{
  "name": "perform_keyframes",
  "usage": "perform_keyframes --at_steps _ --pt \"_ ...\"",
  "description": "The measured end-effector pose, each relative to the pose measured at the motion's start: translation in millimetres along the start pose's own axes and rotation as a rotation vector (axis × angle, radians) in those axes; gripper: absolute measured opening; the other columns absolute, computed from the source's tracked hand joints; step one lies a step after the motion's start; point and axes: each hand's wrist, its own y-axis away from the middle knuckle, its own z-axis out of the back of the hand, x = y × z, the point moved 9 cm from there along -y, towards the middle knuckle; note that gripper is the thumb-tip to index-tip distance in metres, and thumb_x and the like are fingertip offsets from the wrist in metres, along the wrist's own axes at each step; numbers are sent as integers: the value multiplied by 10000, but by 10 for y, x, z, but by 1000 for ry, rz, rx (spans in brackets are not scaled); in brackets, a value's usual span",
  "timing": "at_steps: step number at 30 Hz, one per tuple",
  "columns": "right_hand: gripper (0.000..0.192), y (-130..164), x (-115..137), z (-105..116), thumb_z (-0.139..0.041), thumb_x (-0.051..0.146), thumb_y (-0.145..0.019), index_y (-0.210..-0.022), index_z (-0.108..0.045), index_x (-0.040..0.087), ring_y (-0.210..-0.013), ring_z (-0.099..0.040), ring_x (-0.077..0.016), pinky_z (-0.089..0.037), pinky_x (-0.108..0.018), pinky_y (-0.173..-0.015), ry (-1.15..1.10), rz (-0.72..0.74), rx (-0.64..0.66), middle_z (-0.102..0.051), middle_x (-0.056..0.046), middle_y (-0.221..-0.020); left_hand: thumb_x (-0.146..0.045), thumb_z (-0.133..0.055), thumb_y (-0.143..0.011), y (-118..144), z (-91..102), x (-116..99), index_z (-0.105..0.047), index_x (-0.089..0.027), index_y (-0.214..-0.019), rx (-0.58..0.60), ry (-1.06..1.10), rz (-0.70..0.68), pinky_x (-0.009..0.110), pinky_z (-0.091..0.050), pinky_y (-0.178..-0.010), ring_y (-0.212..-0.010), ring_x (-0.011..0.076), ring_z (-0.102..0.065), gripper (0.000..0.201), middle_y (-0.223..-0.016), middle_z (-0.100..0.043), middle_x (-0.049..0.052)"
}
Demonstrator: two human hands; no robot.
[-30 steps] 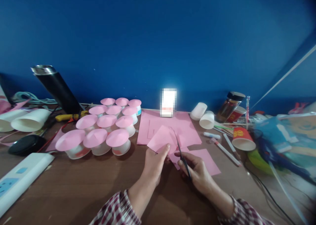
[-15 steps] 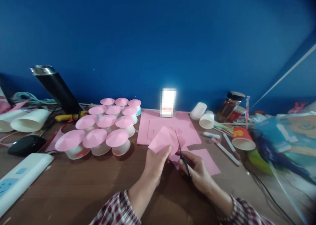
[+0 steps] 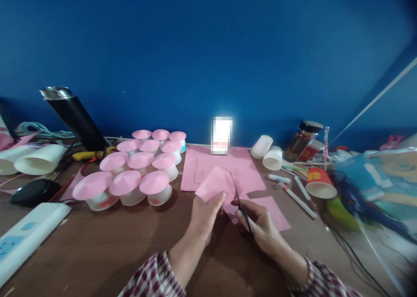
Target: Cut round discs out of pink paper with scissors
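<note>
Pink paper piece (image 3: pixel 215 183) pinched in the left hand (image 3: pixel 205 216); the right hand (image 3: pixel 260 227) grips thin dark scissors (image 3: pixel 237 197), blades barely advanced since a moment ago (slow cut) near the desk's middle.

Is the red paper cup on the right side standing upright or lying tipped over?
Tipped over. The red paper cup lies on its side on the table, its open white mouth facing the camera.

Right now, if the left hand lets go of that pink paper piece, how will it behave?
The pink paper piece looks thin and light, so it would probably flop. Held only at its lower edge by the left hand, it may sag against the scissors in the right hand.
</note>
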Motion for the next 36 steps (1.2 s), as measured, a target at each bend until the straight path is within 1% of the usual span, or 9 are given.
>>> perform_keyframes --at_steps 4,7,12,16,18,22,26,32,36 --pt "462 3 8 16 -646 486 -756 -1004 -646 96 -468 -433 -101 -347 -212 -426 12 -2 -21 -494 27 -536 -341 -749 -627 -4 14 5 -669 -96 -781 -10 2 6 241 -435 -506 -524 127 -533 301 -606 -619 34" --pt "463 5 5 14 -649 484 -754 -1011 -647 99 -472 -431 -102 -341 -212 -425 7 -10 -26 -491 26 -538 -355 -751 -622 -16 10 17 -670 -100 -784 12 7 9 240 -434 -504 -535 133 -543 313 -616 -623 37" --pt "463 1 -13 2 -643 480 -760 -1014 -641 92 -465 -411 -95 -319 -208 -419 -5 -17 -12 -479 31 -533 -363 -733 -649 -28 4 27 -671 -89 -835 37 14 1 249 -448 -518 -563 146 -560 337 -661 -639 59" --pt "470 1 -15 -8 -639 470 -770 -1029 -627 79 -466 -410 -93 -322 -210 -424 -6 -20 0 -475 34 -526 -339 -728 -664 -18 -14 21 -665 -89 -845 38 12 9 245 -450 -527 -571 138 -560 315 -681 -646 61" --pt "468 5 -23 -10 -633 469 -778 -1035 -622 78 -470 -407 -93 -313 -210 -424 -2 -26 3 -474 33 -530 -336 -728 -666 -15 -13 17 -659 -95 -830 29 22 7 240 -444 -516 -555 128 -547 300 -660 -634 46" --pt "463 8 -42 -26 -618 470 -794 -1048 -609 82 -476 -411 -95 -319 -216 -435 8 -26 23 -472 35 -538 -378 -709 -687 -25 -29 63 -644 -106 -803 56 66 30 237 -421 -473 -488 110 -507 302 -590 -584 11" --pt "476 1 -59 -38 -621 486 -786 -1045 -605 87 -475 -417 -97 -322 -217 -436 8 -32 31 -475 34 -540 -397 -709 -687 -42 -3 81 -645 -107 -819 47 42 24 245 -427 -477 -497 115 -509 326 -603 -586 15" --pt "473 4 -58 -43 -619 485 -791 -1049 -604 88 -489 -433 -99 -335 -214 -440 7 -22 42 -491 24 -564 -363 -714 -683 -27 1 39 -640 -92 -769 22 -10 23 233 -409 -481 -507 111 -493 293 -579 -580 16" --pt "436 1 -39 -38 -622 459 -802 -1034 -600 91 -510 -439 -97 -354 -214 -462 -22 3 48 -502 19 -589 -327 -716 -685 -14 -23 -16 -656 -89 -812 29 -31 -2 224 -410 -499 -516 104 -493 276 -591 -597 16"
